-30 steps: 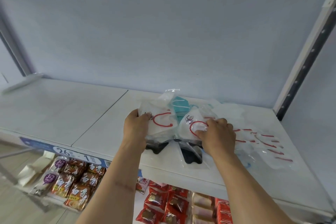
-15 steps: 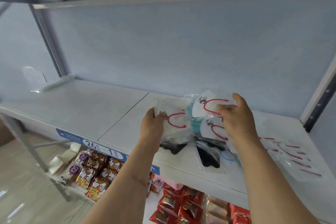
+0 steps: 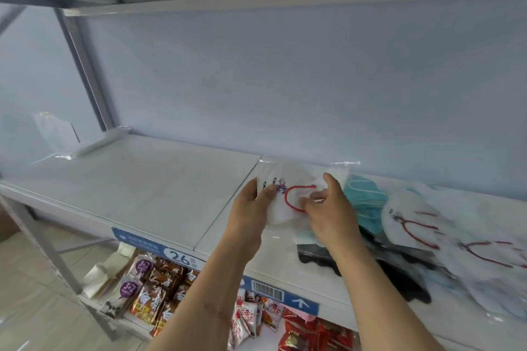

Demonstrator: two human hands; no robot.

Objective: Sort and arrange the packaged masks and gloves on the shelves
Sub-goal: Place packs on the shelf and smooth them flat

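Bright, even light; motion blur and wide-angle bending at edges.

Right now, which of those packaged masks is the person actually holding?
The white mask with the red ear loop, gripped by the left hand and right hand. The teal mask and other packs lie on the shelf.

Both bare forearms rise from the near bottom edge and converge toward the middle of the view. The left hand (image 3: 251,208) is turned with its back to the camera, wrist slightly bent, thumb pressed on the front of a packaged white mask (image 3: 288,196) and fingers hidden behind its left edge. The right hand (image 3: 328,214) comes in from the right, back of the hand up, index finger raised along the packet's upper right part, thumb and curled fingers pinching its right side. The two hands are close together, level with one another, holding the same packet between them.
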